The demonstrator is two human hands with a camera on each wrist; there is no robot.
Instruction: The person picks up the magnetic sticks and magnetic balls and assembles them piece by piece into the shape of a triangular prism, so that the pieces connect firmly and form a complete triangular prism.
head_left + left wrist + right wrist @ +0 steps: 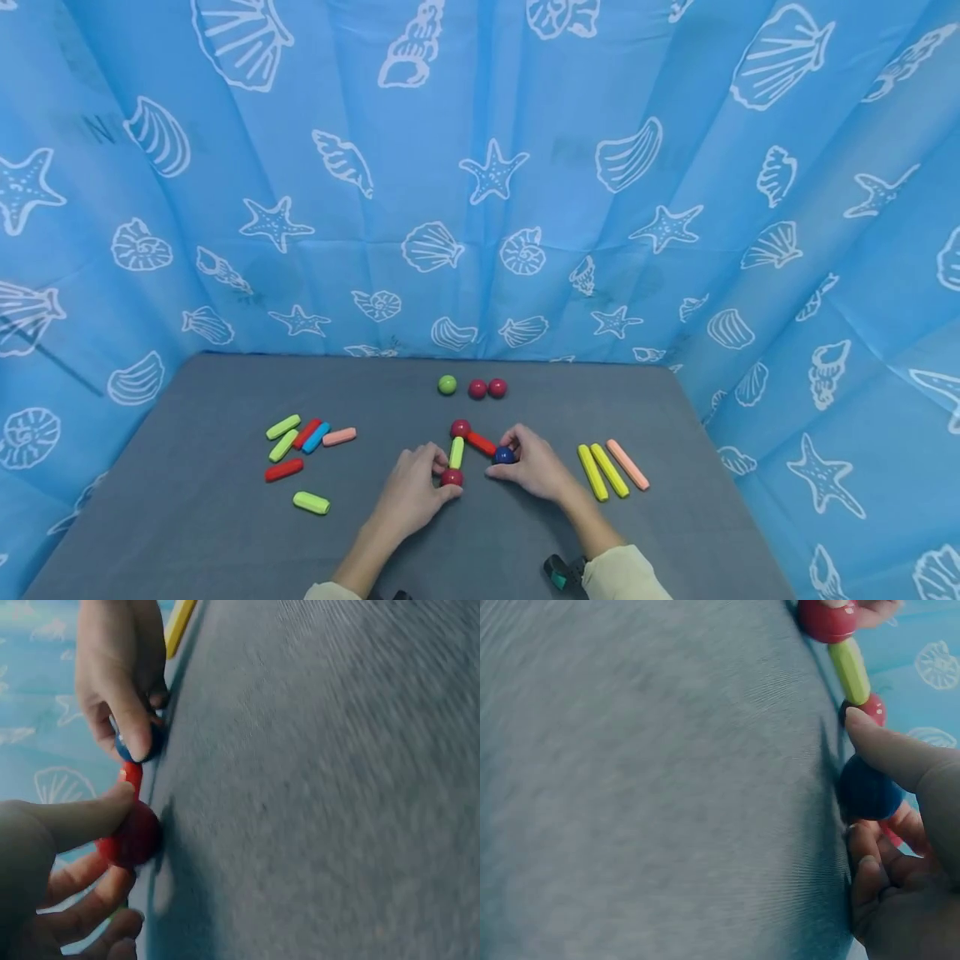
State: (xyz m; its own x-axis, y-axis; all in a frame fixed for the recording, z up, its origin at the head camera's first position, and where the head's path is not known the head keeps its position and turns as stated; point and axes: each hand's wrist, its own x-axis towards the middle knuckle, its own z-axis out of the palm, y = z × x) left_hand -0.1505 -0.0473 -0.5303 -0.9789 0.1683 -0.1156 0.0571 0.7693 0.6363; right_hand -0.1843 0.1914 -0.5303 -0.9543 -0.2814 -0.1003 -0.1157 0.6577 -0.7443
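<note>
- The left hand [412, 487] pinches the near crimson ball [452, 477] between thumb and fingers; in the left wrist view the lower fingers are bent and slightly apart.
- The right hand [534, 462] pinches the blue ball [504, 455], thumb on the near side, fingers curled on the far side.
- A short lime rod [456, 452] runs from the near crimson ball to the far crimson ball [461, 428].
- A short red rod [481, 442] runs from the far crimson ball to the blue ball; the connected pieces form an angle at mid-table, its opening toward the person.
- Beyond this angle, on the grey table [225, 550], sit a green ball [447, 384] and, just to its right, two loose crimson balls [477, 388].
- Right of the right hand, three long rods lie side by side, well apart from the joined pieces: two yellow rods [592, 472] and a long salmon rod [627, 464].
- Well left of the left hand lie seven short rods, including a blue rod [316, 437] and a short salmon rod [340, 437]; the others are lime or red.
- A blue shell-print curtain [480, 100] stands behind the table.
</note>
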